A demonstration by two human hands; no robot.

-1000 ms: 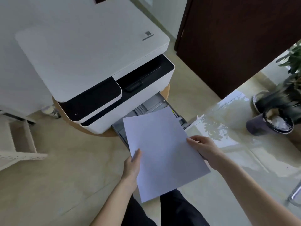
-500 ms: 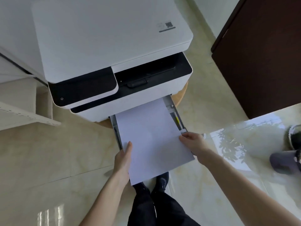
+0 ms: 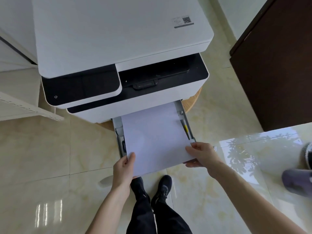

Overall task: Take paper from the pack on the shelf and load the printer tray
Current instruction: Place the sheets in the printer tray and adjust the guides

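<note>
From the head view, and it's the only view we've got, the printer (image 3: 121, 48) sits dead ahead with its paper tray (image 3: 185, 122) pulled out of the front toward the person. A white sheaf of paper (image 3: 155, 137) lies over that tray, far edge right at the printer's front slot, near edge overhanging the tray's front lip above the person's shoes (image 3: 152, 188). Both hands are on it. The left hand (image 3: 124, 168) is closed on the near-left corner, thumb on top, fingers tucked under. The right hand (image 3: 202, 154) pinches the near-right edge just below the tray's right guide rail (image 3: 184, 125), fingertips on the sheet. So the paper runs away from the hands: its long axis points straight from the person into the printer, roughly in line with the tray's side rails, though it looks a touch skewed, the left corner hanging nearer the person than the right. Neither hand is clearly closer to the printer; the right sits slightly further in. I'd judge the next move is a drop and a push forward along that axis until the near edge clears the lip. The thing to watch is the right edge, riding close against the guide, where a corner could catch. Whether it's one sheet or several, I can't tell.
</note>
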